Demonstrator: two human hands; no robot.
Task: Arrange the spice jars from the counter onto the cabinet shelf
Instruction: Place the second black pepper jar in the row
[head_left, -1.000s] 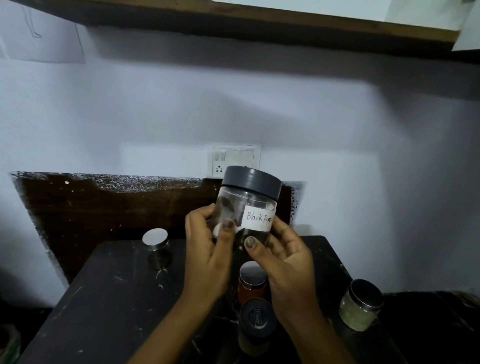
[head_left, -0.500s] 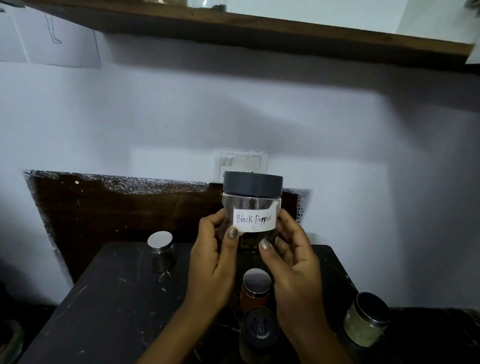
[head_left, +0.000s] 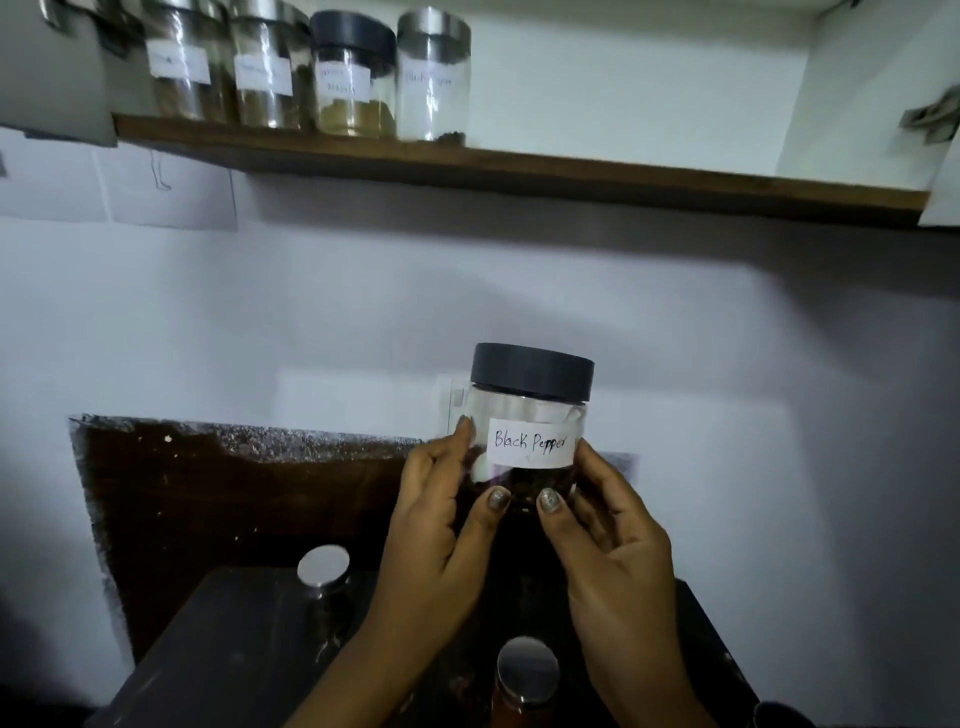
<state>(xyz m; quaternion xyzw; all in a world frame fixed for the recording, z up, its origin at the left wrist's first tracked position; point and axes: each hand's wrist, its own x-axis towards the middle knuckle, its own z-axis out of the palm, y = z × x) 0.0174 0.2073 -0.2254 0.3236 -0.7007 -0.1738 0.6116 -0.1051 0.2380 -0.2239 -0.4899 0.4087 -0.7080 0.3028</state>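
Black Pepper jar (head_left: 530, 415) upright, gripped betw. left hand (head_left: 441, 525) & right hand (head_left: 608, 540), above desk (head_left: 234, 649). Shelf (head_left: 571, 174) well overhead, up-left; free spot just right of shelf jars (head_left: 434, 78).

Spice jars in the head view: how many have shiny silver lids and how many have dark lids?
Silver-lidded jars: 5
Dark-lidded jars: 2, counting the held Black Pepper jar
Total: 7, leaving out cut-off shapes at the frame edges.
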